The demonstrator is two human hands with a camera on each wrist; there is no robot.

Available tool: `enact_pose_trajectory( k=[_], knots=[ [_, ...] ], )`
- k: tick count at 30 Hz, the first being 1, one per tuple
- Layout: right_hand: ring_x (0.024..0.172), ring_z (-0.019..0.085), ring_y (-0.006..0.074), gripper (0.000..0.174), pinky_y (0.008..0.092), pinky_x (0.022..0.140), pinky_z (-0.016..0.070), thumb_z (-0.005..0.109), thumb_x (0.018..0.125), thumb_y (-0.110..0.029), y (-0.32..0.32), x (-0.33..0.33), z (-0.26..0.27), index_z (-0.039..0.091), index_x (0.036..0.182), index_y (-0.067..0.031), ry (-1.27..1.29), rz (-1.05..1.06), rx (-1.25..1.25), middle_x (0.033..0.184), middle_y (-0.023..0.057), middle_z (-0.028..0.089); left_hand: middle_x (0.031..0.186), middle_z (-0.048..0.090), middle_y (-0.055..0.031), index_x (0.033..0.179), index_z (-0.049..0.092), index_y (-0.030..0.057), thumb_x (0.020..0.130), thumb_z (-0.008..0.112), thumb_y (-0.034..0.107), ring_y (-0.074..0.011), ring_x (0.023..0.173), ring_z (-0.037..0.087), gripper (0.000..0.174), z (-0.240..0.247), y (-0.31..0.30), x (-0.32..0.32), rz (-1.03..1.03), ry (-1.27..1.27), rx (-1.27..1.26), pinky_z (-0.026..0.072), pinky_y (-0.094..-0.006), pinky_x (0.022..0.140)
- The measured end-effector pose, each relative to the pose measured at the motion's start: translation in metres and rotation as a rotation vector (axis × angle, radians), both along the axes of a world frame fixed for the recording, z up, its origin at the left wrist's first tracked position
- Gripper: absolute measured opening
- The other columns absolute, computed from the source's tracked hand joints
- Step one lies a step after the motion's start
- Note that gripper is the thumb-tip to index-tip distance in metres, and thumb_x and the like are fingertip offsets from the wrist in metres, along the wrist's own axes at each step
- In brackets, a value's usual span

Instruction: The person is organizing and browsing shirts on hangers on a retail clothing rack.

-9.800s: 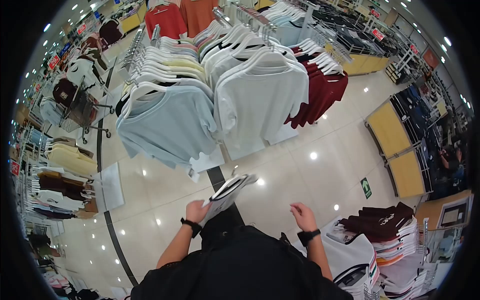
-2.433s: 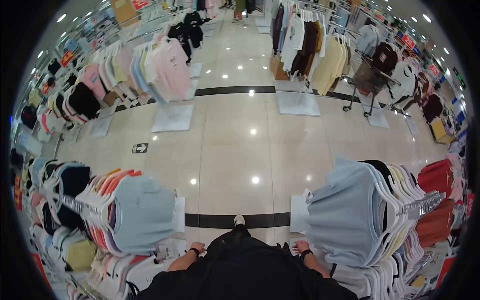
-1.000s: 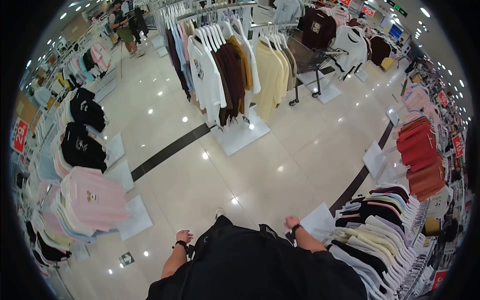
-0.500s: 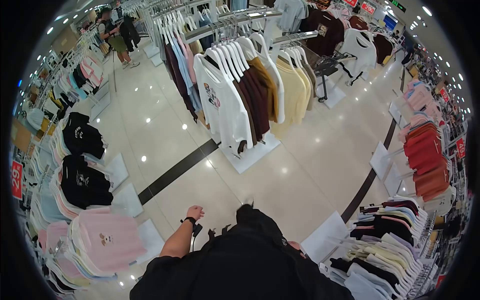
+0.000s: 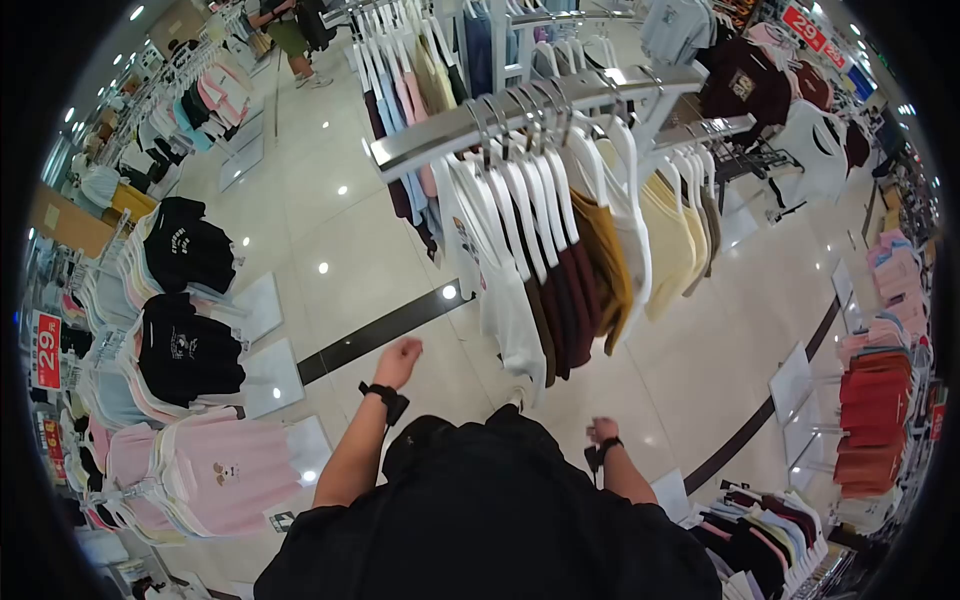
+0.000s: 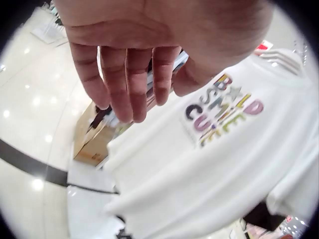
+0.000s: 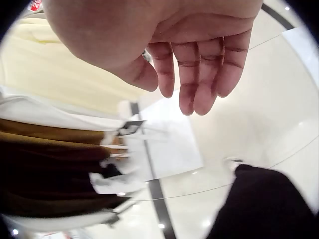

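The shiny front rail (image 5: 440,142) of a clothes rack reaches across in front of the person, and its left end sticks out over the floor (image 5: 300,200). Pale tiles run between that end and the racks on the left, and more tiles run past the right side. A dark stripe (image 5: 380,332) crosses the tiles on the left.

A white shirt (image 6: 199,172) hangs nearest the left end of the rail. The left hand (image 5: 400,362) is near it, and floor shows between them in the head view. Its fingers are loose and a little bent, with small gaps. The right hand (image 5: 603,431) is farther from the white shirt, below and to the right of the dark red shirts (image 5: 575,320) and the mustard shirt (image 5: 602,270). Its fingers are loose too, mostly side by side, and the thumb points down.

The white shirt has three rows of bright letters. The dark red shirts hang too close together to count. On the left racks, two black shirts (image 5: 190,350) and one pink shirt (image 5: 235,470) face out. One cardboard box (image 6: 94,144) is on the floor behind the white shirt. One shoe (image 5: 517,397) peeks out below the rack.
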State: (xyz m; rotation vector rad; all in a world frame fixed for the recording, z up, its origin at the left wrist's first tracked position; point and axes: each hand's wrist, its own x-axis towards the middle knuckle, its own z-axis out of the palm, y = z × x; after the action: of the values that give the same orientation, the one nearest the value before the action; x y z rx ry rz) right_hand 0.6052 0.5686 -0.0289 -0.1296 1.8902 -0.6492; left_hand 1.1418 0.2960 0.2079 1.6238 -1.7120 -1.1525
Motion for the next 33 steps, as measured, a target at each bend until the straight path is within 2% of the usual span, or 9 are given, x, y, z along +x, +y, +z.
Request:
enact_pose_trajectory(
  k=[5,7,11,16,19,20,21,25,33],
  knots=[
    [0.072,0.072,0.0160,0.023,0.0284,0.059,0.0540,0.062,0.102,-0.021,-0.159,0.038,0.149,0.069,0.114,-0.0027,0.046,0.044,-0.423,0.090,0.0090,0.076,0.111,0.073,-0.0112,0.118,0.072,0.0059,0.101,0.064,0.009,-0.0211,0.095,0.068,0.019,0.171,-0.098,-0.048,0.038,0.053,-0.516,0.0539,-0.0324,0.079],
    [0.072,0.072,0.0161,0.023,0.0287,0.058,0.0537,0.062,0.102,-0.022,-0.169,0.052,0.149,0.069,0.114,-0.0031,0.187,0.054,-0.487,0.090,0.0088,0.075,0.126,0.069,-0.0157,0.125,0.068,0.0043,0.095,0.070,0.007,-0.0378,0.115,0.065,0.030,0.205,-0.149,-0.057,-0.032,-0.083,-0.758,0.0532,-0.0418,0.096],
    [0.068,0.071,0.0175,0.024,0.0308,0.055,0.0525,0.062,0.101,-0.023,-0.147,0.078,0.151,0.070,0.111,-0.0026,0.360,0.092,-0.323,0.087,0.0100,0.075,0.126,0.067,-0.0147,0.125,0.067,0.0063,0.083,0.077,0.007,-0.0373,0.122,0.061,0.043,0.274,-0.248,-0.094,-0.363,-0.068,-1.087,0.0483,-0.0457,0.105],
    [0.062,0.071,0.0254,0.027,0.0374,0.051,0.0526,0.059,0.100,-0.019,-0.004,0.129,0.040,0.067,0.118,-0.0015,0.059,-0.346,0.105,0.086,0.0184,0.076,0.112,0.067,-0.0112,0.111,0.065,0.0067,0.080,0.078,0.007,-0.0355,0.108,0.064,0.033,0.267,-0.298,-0.111,-0.552,-0.033,-0.979,0.0507,-0.0446,0.094],
    [0.076,0.072,0.0382,0.038,0.0441,0.058,0.0577,0.057,0.101,-0.021,0.115,0.205,-0.041,0.059,0.132,-0.0017,0.173,0.083,-0.120,0.110,0.0287,0.073,0.098,0.062,-0.0137,0.098,0.059,0.0044,0.080,0.074,0.007,-0.0369,0.098,0.063,0.024,0.263,-0.313,-0.113,-0.686,0.078,-0.938,0.0511,-0.0446,0.083],
    [0.081,0.072,0.0410,0.042,0.0469,0.061,0.0587,0.058,0.101,-0.023,0.108,0.247,-0.038,0.057,0.138,-0.0028,-0.210,-0.770,0.134,0.112,0.0278,0.073,0.094,0.060,-0.0147,0.096,0.057,0.0043,0.080,0.074,0.009,-0.0375,0.093,0.063,0.024,0.264,-0.314,-0.111,-0.786,0.114,-0.863,0.0505,-0.0441,0.079],
    [0.085,0.074,0.0394,0.044,0.0457,0.062,0.0598,0.058,0.101,-0.024,0.117,0.278,-0.034,0.059,0.140,-0.0046,-0.334,-0.851,0.152,0.112,0.0265,0.074,0.091,0.059,-0.0158,0.094,0.056,0.0042,0.080,0.074,0.010,-0.0381,0.088,0.062,0.024,0.263,-0.316,-0.111,-0.886,0.151,-0.787,0.0499,-0.0435,0.075],
    [0.088,0.075,0.0352,0.042,0.0428,0.066,0.0605,0.060,0.102,-0.028,0.091,0.367,0.077,0.062,0.137,-0.0054,-0.272,-0.794,0.019,0.109,0.0224,0.077,0.068,0.054,-0.0130,0.077,0.053,0.0047,0.077,0.076,0.019,-0.0364,0.061,0.057,0.027,0.258,-0.321,-0.119,-0.865,0.418,-0.835,0.0455,-0.0423,0.056],
    [0.084,0.076,0.0306,0.037,0.0390,0.068,0.0597,0.062,0.103,-0.027,0.059,0.438,0.120,0.065,0.132,-0.0048,0.080,-0.520,-0.180,0.105,0.0172,0.079,0.075,0.055,-0.0145,0.078,0.053,0.0034,0.077,0.073,0.016,-0.0383,0.068,0.060,0.023,0.210,-0.338,-0.135,-0.937,0.440,-0.779,0.0479,-0.0453,0.060]
  ],
)
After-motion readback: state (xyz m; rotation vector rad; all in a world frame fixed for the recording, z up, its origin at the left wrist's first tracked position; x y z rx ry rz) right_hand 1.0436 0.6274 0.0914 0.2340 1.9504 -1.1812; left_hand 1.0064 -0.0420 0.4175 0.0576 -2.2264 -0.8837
